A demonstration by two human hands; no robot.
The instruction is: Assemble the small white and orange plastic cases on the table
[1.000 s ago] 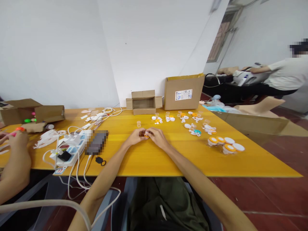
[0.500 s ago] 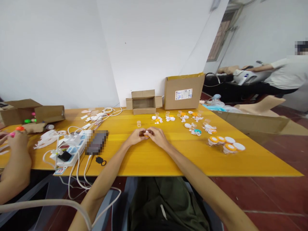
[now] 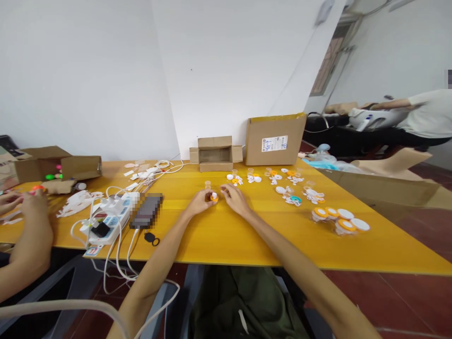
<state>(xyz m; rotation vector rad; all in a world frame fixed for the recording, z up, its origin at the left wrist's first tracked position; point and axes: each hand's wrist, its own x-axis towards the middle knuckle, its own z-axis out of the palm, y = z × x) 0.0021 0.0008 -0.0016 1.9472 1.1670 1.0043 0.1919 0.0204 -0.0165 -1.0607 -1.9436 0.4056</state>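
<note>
My left hand (image 3: 201,201) rests on the yellow table (image 3: 226,230) with its fingers pinched round a small orange-and-white capped piece (image 3: 213,197). My right hand (image 3: 235,198) lies just to the right of it, a little apart, with the fingers curled; I cannot make out whether anything is in them. A small clear vial (image 3: 207,184) stands just beyond the hands. Further back lie several small white and orange caps and clear vials (image 3: 254,177).
Orange- and white-lidded containers (image 3: 339,220) sit at right. An open small carton (image 3: 215,153) and a larger box (image 3: 274,138) stand at the back. A power strip with cables (image 3: 108,219) and a phone (image 3: 146,211) lie at left. Another person's hand (image 3: 33,202) works at far left; another person stands at far right.
My hands, pressed together on the small piece before, have come apart; the left keeps the piece and the right has drawn slightly to the right. The camera view shifted a little.
</note>
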